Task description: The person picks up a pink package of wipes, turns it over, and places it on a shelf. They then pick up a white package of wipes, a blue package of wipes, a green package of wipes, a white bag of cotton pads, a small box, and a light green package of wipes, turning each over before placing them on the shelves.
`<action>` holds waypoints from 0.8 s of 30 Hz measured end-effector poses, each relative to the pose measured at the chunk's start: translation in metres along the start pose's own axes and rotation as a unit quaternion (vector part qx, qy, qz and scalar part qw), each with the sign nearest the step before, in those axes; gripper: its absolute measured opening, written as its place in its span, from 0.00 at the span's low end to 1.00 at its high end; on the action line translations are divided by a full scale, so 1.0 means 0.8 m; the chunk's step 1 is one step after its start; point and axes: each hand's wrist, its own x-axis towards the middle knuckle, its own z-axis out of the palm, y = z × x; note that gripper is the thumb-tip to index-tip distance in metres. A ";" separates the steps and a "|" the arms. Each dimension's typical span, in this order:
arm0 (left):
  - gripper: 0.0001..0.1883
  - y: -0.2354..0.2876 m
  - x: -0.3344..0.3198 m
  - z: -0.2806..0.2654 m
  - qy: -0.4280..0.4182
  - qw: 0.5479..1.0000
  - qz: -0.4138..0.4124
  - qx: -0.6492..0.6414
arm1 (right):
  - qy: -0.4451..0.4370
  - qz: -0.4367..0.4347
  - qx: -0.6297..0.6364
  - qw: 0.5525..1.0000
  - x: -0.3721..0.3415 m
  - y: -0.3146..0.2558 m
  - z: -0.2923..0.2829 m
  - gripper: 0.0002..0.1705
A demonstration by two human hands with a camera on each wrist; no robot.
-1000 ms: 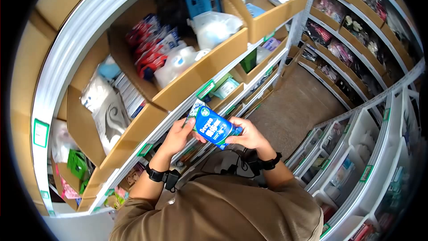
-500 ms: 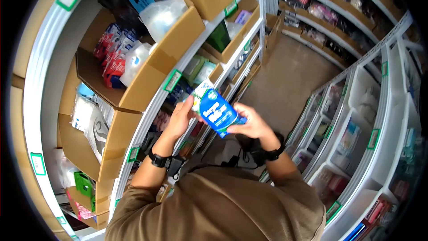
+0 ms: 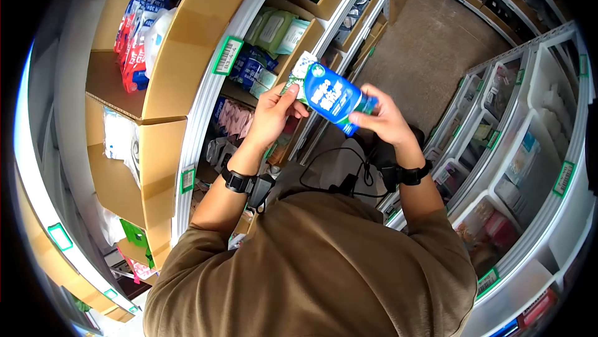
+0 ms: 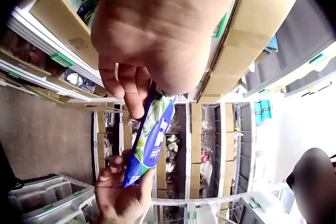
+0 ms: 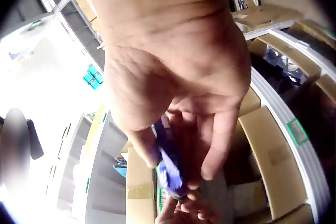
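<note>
In the head view, a blue and white pack of wet wipes (image 3: 336, 97) with white lettering is held up in front of the chest, printed face upward and slanting down to the right. My left hand (image 3: 274, 114) pinches its white, flowered end, thumb on top. The right hand (image 3: 385, 120) grips the opposite, blue end with its thumb across the printed face. From the left wrist, the pack (image 4: 152, 140) shows edge-on between both hands. The right wrist view has the palm (image 5: 178, 71) in front, hiding much of the pack (image 5: 169, 163).
Left of me is a shelf with cardboard boxes (image 3: 163, 144), one holding red and blue packs (image 3: 134, 44). Lower down lie green packs (image 3: 271, 30) and blue packs (image 3: 252, 66). White bins (image 3: 529, 178) line the right side. Brown floor (image 3: 442, 32) runs between.
The head view has turned downward and closer to the left shelf. Both hands keep hold of the pack, which stays in front of the chest at much the same slant.
</note>
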 end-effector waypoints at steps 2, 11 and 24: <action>0.14 -0.004 -0.002 -0.005 0.038 0.999 0.010 -0.005 | 0.048 0.036 0.056 0.997 0.019 0.003 0.008 0.21; 0.24 -0.018 -0.054 -0.084 0.261 0.963 -0.058 -0.026 | 0.057 0.000 -0.371 0.927 0.276 0.083 0.088 0.37; 0.18 -0.052 -0.134 -0.125 0.272 0.957 -0.092 0.037 | -0.163 -0.170 -0.539 0.809 0.507 0.250 0.173 0.23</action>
